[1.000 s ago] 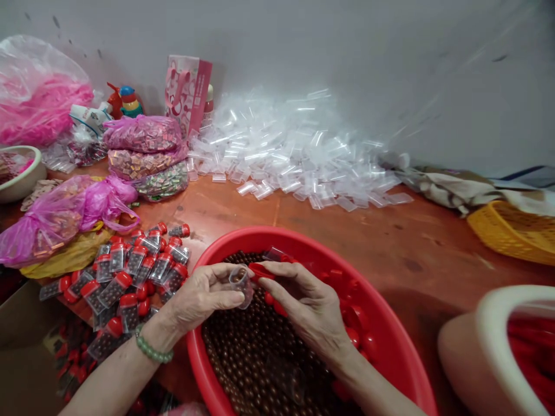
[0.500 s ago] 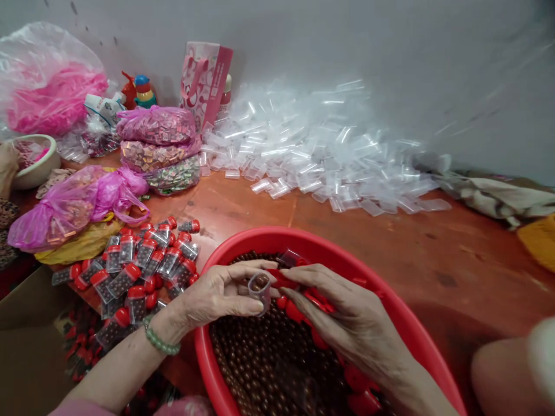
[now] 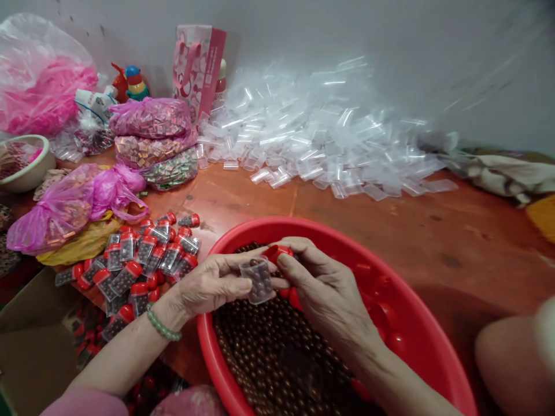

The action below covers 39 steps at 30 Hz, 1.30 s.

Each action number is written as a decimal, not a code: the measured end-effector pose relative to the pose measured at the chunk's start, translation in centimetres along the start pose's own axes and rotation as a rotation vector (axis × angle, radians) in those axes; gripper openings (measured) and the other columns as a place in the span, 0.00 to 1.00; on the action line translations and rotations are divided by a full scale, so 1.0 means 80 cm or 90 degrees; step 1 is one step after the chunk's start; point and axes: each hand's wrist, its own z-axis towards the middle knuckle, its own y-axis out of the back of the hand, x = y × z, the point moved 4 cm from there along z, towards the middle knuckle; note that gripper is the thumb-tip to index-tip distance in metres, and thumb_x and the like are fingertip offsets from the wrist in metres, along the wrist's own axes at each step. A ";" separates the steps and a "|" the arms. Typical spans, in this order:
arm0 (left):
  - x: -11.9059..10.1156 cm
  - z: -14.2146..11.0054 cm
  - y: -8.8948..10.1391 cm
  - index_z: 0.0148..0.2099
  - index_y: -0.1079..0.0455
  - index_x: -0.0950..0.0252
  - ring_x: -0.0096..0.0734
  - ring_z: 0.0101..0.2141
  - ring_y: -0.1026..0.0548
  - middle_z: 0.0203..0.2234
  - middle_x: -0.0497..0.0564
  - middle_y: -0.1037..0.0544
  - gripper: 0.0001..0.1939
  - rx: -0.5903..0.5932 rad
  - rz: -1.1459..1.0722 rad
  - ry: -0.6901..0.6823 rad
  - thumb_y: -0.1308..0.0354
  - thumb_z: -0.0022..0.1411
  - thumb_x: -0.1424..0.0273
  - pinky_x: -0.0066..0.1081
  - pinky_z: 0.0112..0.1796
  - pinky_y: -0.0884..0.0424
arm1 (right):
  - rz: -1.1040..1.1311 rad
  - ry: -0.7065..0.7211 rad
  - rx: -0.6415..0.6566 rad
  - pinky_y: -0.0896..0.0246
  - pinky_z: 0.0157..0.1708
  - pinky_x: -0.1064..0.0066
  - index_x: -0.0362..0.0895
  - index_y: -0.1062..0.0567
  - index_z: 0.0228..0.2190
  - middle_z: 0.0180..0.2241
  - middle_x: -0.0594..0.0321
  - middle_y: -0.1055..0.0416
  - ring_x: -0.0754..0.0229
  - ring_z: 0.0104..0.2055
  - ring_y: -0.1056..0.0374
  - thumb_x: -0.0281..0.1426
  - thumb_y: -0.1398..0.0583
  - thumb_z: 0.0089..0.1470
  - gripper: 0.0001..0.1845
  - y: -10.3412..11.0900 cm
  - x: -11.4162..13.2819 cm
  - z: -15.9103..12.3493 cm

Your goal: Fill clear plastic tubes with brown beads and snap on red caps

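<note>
Over a red basin (image 3: 403, 277) of dark brown balls (image 3: 264, 341), my left hand (image 3: 217, 284) grips a small clear plastic container (image 3: 259, 283) between thumb and fingers. Brown balls show through its wall, and its mouth is uncovered. Beside that mouth, my right hand (image 3: 321, 277) pinches a red cap (image 3: 280, 252), apart from the container's rim. More red caps lie among the balls, partly hidden under my right hand. Left of the basin is a heap of filled containers with red caps (image 3: 147, 254).
Clear empty containers (image 3: 312, 138) are piled along the wall. Knotted pink bags (image 3: 65, 202) and stacked bags of small packets (image 3: 151, 136) stand at left, near a white bowl (image 3: 32, 173) with a person's hand at its edge. A cardboard box (image 3: 39, 341) sits lower left.
My left hand has tilted the container so its side now faces me. My right hand has drawn closer and lifted a red cap up beside the mouth. The view has shifted slightly.
</note>
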 end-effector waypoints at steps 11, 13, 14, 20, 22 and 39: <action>0.007 -0.004 -0.012 0.49 0.28 0.67 0.30 0.39 0.24 0.39 0.56 0.22 0.16 -0.089 0.173 -0.012 0.40 0.62 0.64 0.28 0.41 0.29 | -0.128 0.083 -0.002 0.30 0.29 0.72 0.47 0.25 0.44 0.32 0.63 0.23 0.63 0.29 0.28 0.42 0.41 0.57 0.16 0.027 0.017 0.004; 0.009 -0.003 -0.011 0.49 0.28 0.66 0.28 0.39 0.24 0.39 0.54 0.24 0.15 -0.107 0.182 -0.015 0.39 0.62 0.65 0.28 0.42 0.30 | -0.126 0.082 -0.003 0.29 0.32 0.71 0.48 0.26 0.47 0.35 0.62 0.23 0.62 0.32 0.27 0.41 0.40 0.56 0.18 0.028 0.019 0.002; 0.010 -0.002 -0.009 0.49 0.28 0.66 0.28 0.38 0.24 0.38 0.54 0.24 0.15 -0.107 0.178 -0.009 0.39 0.61 0.65 0.29 0.42 0.30 | -0.116 0.083 -0.008 0.29 0.33 0.71 0.49 0.27 0.46 0.36 0.62 0.23 0.61 0.33 0.26 0.40 0.39 0.55 0.17 0.030 0.021 0.001; 0.019 -0.002 -0.006 0.51 0.30 0.65 0.31 0.37 0.24 0.37 0.53 0.25 0.18 -0.068 0.113 0.020 0.38 0.60 0.64 0.33 0.42 0.29 | -0.161 0.119 0.043 0.28 0.38 0.69 0.49 0.24 0.39 0.36 0.62 0.22 0.59 0.36 0.25 0.38 0.37 0.54 0.10 0.034 0.026 -0.003; 0.021 -0.002 -0.006 0.51 0.30 0.65 0.30 0.37 0.24 0.37 0.54 0.25 0.19 -0.057 0.103 0.033 0.37 0.59 0.64 0.32 0.41 0.28 | -0.198 0.134 0.064 0.29 0.43 0.65 0.49 0.22 0.40 0.37 0.61 0.21 0.57 0.38 0.25 0.37 0.38 0.55 0.11 0.034 0.025 -0.003; 0.015 0.004 -0.003 0.47 0.30 0.67 0.27 0.34 0.25 0.33 0.52 0.24 0.19 -0.095 0.168 0.044 0.36 0.57 0.62 0.30 0.39 0.30 | -0.311 0.329 0.146 0.25 0.35 0.67 0.59 0.23 0.47 0.38 0.66 0.20 0.56 0.37 0.23 0.28 0.39 0.56 0.18 0.030 0.045 -0.003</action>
